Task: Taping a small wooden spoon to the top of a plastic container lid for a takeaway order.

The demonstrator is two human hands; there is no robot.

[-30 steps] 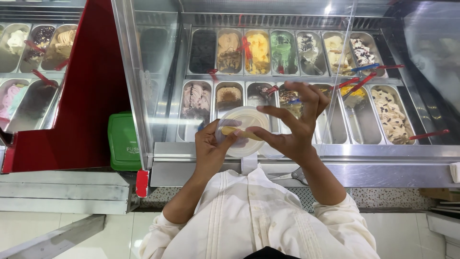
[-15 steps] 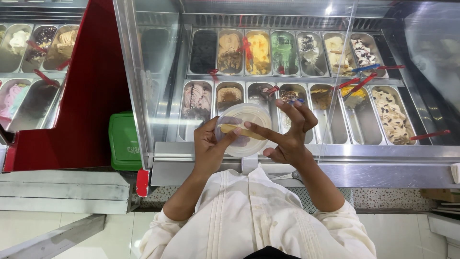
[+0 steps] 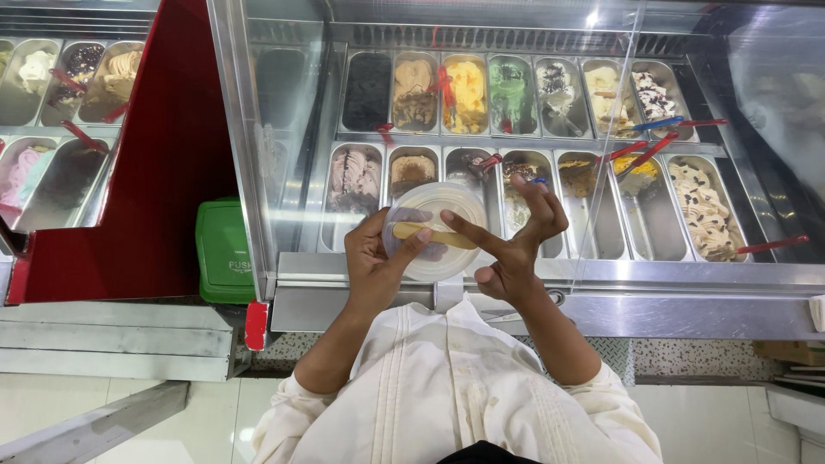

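My left hand grips a round clear plastic tub from its left side, with the thumb pressing a small wooden spoon flat across the lid. My right hand is on the tub's right side; its index finger lies stretched over the spoon's right end and the other fingers curl up and away. Both hands hover over the metal front ledge of an ice cream display freezer. White sleeves cover my forearms.
Behind the glass are two rows of steel pans with several ice cream flavours and red and blue scoop handles. A red panel and a green bin stand to the left. A second freezer is at far left.
The right hand's fingers moved from spread over the lid to a pointed index finger lying on the spoon. The tub stays held in the same spot.
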